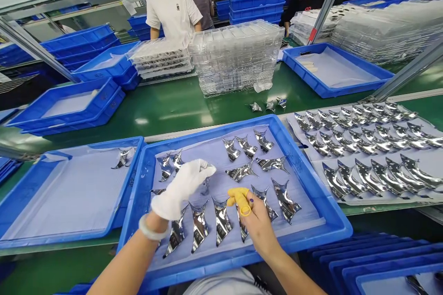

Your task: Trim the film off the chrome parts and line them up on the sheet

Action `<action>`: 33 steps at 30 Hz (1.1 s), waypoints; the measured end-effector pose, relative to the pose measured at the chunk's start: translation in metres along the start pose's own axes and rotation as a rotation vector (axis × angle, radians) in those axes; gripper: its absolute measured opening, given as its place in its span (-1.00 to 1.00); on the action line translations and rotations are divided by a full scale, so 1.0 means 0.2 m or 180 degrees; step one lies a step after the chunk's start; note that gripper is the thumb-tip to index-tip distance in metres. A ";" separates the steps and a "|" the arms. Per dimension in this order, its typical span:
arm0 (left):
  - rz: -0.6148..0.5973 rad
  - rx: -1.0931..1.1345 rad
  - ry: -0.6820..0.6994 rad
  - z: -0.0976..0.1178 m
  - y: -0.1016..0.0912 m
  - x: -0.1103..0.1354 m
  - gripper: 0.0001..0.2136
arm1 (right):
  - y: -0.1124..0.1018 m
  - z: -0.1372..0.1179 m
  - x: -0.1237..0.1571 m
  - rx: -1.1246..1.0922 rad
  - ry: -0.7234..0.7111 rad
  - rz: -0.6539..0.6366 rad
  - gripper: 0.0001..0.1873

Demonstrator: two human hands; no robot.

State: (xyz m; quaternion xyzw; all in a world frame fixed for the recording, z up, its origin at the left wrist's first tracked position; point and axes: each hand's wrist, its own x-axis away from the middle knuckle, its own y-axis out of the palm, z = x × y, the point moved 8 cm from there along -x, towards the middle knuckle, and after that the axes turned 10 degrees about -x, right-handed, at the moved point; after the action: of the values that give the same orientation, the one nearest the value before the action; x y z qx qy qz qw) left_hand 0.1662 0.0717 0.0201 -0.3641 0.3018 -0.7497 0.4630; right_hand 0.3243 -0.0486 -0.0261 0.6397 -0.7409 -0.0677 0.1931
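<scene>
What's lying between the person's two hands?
In the head view, a pointed chrome piece lies on the pale liner between the gloved left hand and the right hand.

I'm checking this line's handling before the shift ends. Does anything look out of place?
Three chrome-finished pieces lie bare on the green bench, just in front of the stacked clear trays. They look odd because the pieces nearby rest on liners.

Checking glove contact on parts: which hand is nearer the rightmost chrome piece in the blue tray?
Right. The right hand is just left of the chrome piece, not touching. The white-gloved left hand is farther left.
</scene>
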 end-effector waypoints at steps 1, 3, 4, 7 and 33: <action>-0.0095 0.0318 0.0067 0.02 -0.03 0.05 -0.63 | 0.00 -0.02 0.00 0.0123 -0.0115 0.0028 -0.64; -0.0335 0.0941 0.0136 0.06 -0.05 0.16 -0.60 | 0.03 -0.07 0.00 0.0294 -0.0331 -0.0058 -0.70; -0.0459 0.1260 0.0136 0.08 -0.04 0.21 -0.60 | 0.07 -0.09 0.01 0.0315 -0.0373 -0.0225 -0.73; -0.0642 0.2011 0.0102 0.09 0.03 0.30 -0.64 | 0.20 -0.09 0.05 0.0059 0.0003 -0.0945 -0.70; 0.2551 0.1489 0.0665 0.00 -0.10 0.71 -0.70 | 0.31 -0.34 0.36 0.2172 -0.2839 -0.1084 -0.46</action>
State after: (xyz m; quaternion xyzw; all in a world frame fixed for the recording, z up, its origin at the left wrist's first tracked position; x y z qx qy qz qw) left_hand 0.1138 -0.0503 0.0732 -0.0277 0.2865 -0.5925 0.7524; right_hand 0.2855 -0.0981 0.0719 0.6854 -0.6173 -0.1182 -0.3678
